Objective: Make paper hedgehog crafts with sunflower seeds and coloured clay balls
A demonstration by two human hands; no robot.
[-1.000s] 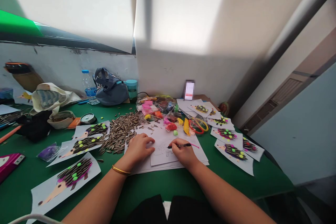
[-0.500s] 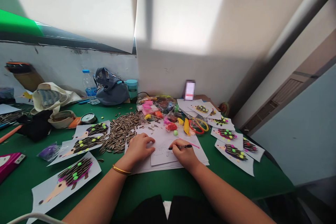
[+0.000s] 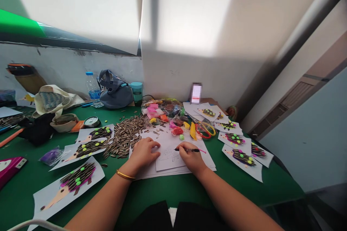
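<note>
Right hand point(image 3: 190, 156) clamped on black pen point(image 3: 194, 150), tip at line drawing point(image 3: 168, 154) on white sheet point(image 3: 166, 166). Left hand point(image 3: 144, 151) laid palm down, fingers apart, at sheet's left edge. Sheet lies atop other white paper on green surface point(image 3: 271, 186). Striped seeds point(image 3: 127, 134) heaped just beyond left hand. Colourful packets point(image 3: 152, 111) and scissors point(image 3: 207, 130) beyond sheet. Seed-covered hedgehog cards point(image 3: 78, 178) on both sides.

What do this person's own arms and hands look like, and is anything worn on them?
The left hand and right hand are ungloved. A slim gold-coloured bangle circles the left wrist; none shows on the right wrist. No sleeves cover the visible forearms.
</note>
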